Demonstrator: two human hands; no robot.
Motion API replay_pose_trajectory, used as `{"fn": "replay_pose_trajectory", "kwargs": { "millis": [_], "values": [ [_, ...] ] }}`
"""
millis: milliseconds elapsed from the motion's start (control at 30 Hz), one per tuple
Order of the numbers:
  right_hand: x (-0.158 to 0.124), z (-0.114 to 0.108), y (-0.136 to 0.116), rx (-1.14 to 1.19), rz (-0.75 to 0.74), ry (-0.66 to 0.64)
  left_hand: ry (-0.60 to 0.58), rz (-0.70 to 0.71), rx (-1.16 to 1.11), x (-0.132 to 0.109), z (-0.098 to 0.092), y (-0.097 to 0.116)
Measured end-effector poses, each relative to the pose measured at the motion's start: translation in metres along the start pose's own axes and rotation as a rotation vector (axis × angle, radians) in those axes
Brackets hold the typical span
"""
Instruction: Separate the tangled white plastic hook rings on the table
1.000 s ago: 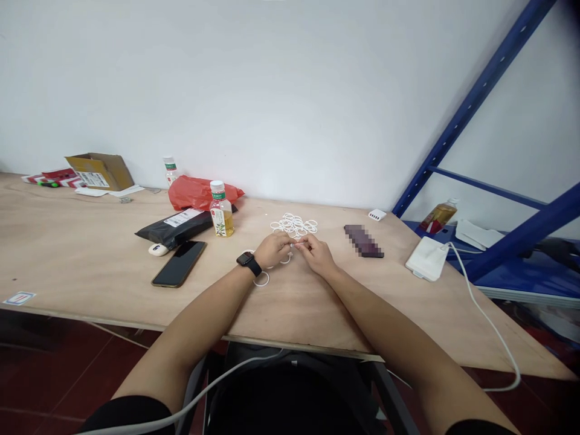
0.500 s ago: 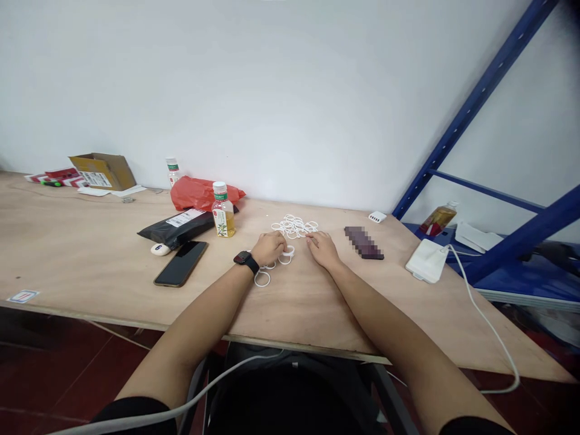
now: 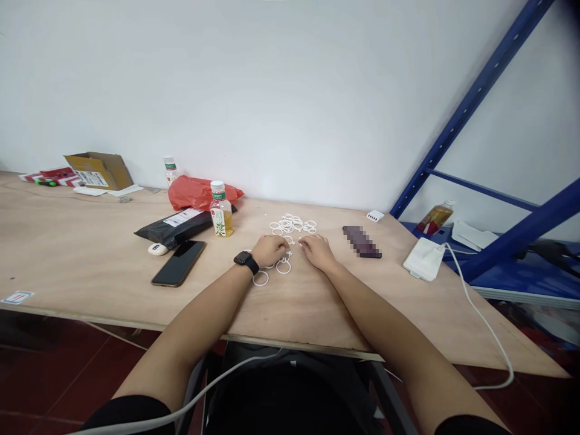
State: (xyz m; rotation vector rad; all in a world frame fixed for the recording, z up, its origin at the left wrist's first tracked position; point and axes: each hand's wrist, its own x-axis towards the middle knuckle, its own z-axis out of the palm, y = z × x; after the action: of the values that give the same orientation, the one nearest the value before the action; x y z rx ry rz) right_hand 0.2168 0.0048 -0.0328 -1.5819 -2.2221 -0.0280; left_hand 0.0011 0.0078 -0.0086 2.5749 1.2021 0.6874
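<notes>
Working at a plywood table [image 3: 294,314] with faint swirling grain, you face a smooth white wall [image 3: 294,90]. At far left lie a red-and-white striped packet [image 3: 54,175] and an open brown cardboard box [image 3: 100,171] bearing a printed label. Next come a rounded white case [image 3: 156,249], a glossy black smartphone [image 3: 179,263] lying flat, a wrinkled black plastic mailer [image 3: 174,230], a crumpled red plastic bag [image 3: 193,191] and an upright, clear bottle [image 3: 221,211] of amber liquid. Your left hand [image 3: 268,250], a square-faced black watch [image 3: 245,260] on its wrist, is curled knuckles-up; a slim white ring [image 3: 289,237] shows at its fingertips, though whether they grip it cannot be told. Loose rings [image 3: 283,273] lie partly beneath and beside that hand, while a heap of overlapping rings [image 3: 292,223] sits just beyond both hands. Your right hand [image 3: 317,251] has its fingertips drawn together; anything between them is too small to tell. Farther right are a pixelated dark slab [image 3: 362,243], a boxy white multi-port charger [image 3: 375,216], a corded white block [image 3: 423,258] and a blue perforated metal rack [image 3: 471,106].
</notes>
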Motion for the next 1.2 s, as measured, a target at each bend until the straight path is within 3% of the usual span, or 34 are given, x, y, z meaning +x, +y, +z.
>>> {"fn": "replay_pose_trajectory", "kwargs": {
  "millis": [133, 267, 367, 500, 633, 833, 967, 1100, 1200],
  "values": [
    [-0.003, -0.004, -0.006, 0.127, -0.04, 0.131, 0.057, 0.019, -0.007, 0.0, 0.0, 0.001],
    [-0.009, -0.013, -0.018, 0.234, -0.232, 0.245, 0.17, -0.035, -0.155, 0.001, 0.002, 0.001],
    [-0.012, -0.017, -0.03, 0.199, -0.39, 0.245, 0.222, -0.107, -0.416, 0.004, 0.006, -0.001],
    [-0.013, -0.017, -0.039, 0.098, -0.504, 0.238, 0.175, -0.222, -0.743, 0.009, 0.01, -0.002],
    [-0.015, -0.018, -0.043, 0.042, -0.552, 0.229, 0.204, -0.252, -0.842, 0.01, 0.008, 0.002],
    [-0.016, -0.02, -0.041, 0.11, -0.414, 0.361, 0.357, -0.268, -0.731, 0.008, -0.002, 0.004],
    [-0.01, -0.014, -0.029, 0.12, -0.264, 0.305, 0.404, -0.293, -0.621, 0.008, -0.01, 0.001],
    [-0.003, -0.002, -0.014, 0.045, -0.164, 0.111, 0.351, -0.283, -0.492, 0.004, -0.012, -0.001],
    [-0.001, 0.005, -0.009, 0.008, -0.137, 0.008, 0.181, -0.203, -0.3, 0.001, -0.008, 0.0]
  ]
}}
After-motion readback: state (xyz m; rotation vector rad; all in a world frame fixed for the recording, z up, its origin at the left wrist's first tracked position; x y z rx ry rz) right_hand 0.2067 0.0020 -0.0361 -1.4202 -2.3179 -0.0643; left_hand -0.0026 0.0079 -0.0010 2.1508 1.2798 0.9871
